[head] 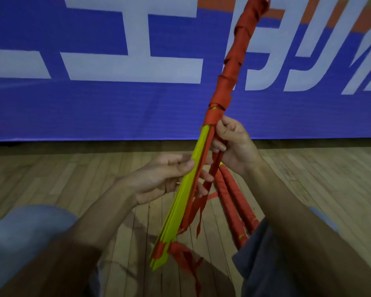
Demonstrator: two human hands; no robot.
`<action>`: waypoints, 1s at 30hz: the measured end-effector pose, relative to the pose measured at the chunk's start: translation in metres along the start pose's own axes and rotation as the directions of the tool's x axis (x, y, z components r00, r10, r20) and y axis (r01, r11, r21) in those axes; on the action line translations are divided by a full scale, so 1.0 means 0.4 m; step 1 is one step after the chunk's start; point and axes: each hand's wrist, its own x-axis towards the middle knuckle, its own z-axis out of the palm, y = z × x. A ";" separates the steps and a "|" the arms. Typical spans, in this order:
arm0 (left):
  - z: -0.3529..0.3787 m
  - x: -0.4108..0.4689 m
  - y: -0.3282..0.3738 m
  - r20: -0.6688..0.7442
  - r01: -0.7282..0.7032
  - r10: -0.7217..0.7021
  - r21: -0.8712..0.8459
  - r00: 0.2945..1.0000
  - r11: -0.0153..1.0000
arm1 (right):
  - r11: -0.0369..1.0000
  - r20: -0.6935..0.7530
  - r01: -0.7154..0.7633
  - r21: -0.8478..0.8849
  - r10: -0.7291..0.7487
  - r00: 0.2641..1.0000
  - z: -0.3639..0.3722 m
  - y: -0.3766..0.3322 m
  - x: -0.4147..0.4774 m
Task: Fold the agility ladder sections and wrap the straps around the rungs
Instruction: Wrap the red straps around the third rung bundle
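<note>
A bundle of yellow ladder rungs [180, 202] stands tilted in front of me, its lower end near my lap. Red strap [234, 58] is wound in coils around the bundle's upper half, up to the top of the frame. My left hand [165, 176] grips the bare yellow part at mid-height, thumb across the front. My right hand [236, 144] pinches the red strap just below the lowest coil. Loose red strap ends [193, 211] hang beside the lower rungs, and more red strap dangles below the bundle's foot.
Two rung bundles fully wrapped in red strap [236, 200] lie on the wooden floor [73, 168] behind my hands. A blue banner with large white letters [94, 103] covers the wall ahead. My knees in light trousers sit at the lower left and right.
</note>
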 end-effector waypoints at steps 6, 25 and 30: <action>0.003 0.017 -0.024 -0.151 -0.016 0.025 0.060 0.988 0.998 | 0.981 -0.150 -0.072 -0.179 0.045 0.988 0.006 0.008 0.010; -0.028 0.059 -0.095 -0.597 0.142 0.217 0.495 0.772 0.857 | 0.711 -0.367 -0.213 -0.671 -0.069 0.928 0.028 0.086 0.025; -0.056 0.046 -0.040 -0.518 0.147 0.346 0.693 0.783 0.705 | 0.777 -0.380 -0.242 -0.581 0.003 0.925 0.015 0.064 0.025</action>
